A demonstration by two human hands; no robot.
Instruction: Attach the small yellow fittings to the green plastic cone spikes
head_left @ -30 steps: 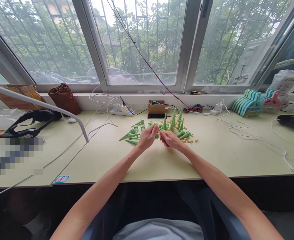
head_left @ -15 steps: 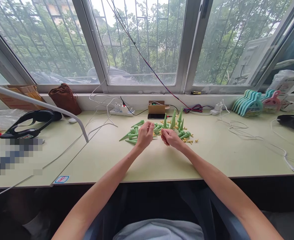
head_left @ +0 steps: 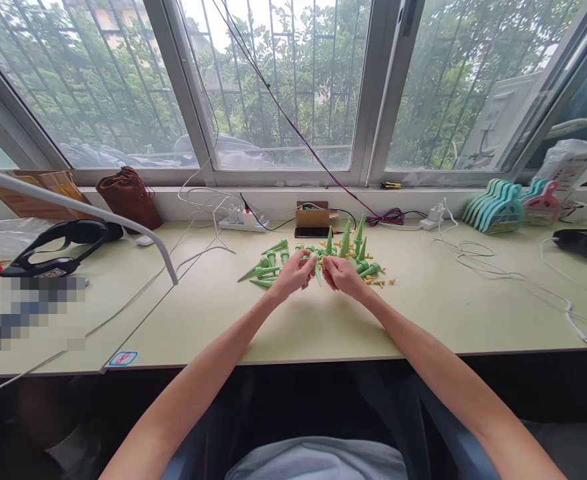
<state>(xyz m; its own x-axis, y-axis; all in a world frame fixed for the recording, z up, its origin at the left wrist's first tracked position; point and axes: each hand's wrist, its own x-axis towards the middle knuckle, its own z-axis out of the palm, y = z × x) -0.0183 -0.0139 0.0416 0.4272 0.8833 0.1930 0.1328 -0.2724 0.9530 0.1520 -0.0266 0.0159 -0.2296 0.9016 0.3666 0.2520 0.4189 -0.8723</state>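
Pinched in my left hand (head_left: 293,275) is a green plastic plant watering spike (head_left: 318,273), its tip pointing down toward me. Close against the spike's right side, my right hand (head_left: 342,275) has its fingers closed; whatever they hold is too small to make out. Several more green spikes lie in a pile (head_left: 263,272) beyond and left of my left hand. Behind my right hand, a few green spikes (head_left: 345,241) stand point up. Small yellow plastic pieces (head_left: 373,283) are scattered right of my right hand, and part of the pile is hidden by my hands.
At the back of the desk are a small cardboard box (head_left: 312,216), a dark phone (head_left: 314,233) and a power strip (head_left: 244,223). Loose white cables (head_left: 493,270) run across the right side. Teal hangers (head_left: 496,205) stand at the back right; a black headset (head_left: 63,247) lies left.
My left hand has come down from the pile toward my right hand, and a green spike now shows between its fingers. My right hand has stayed nearly in place.
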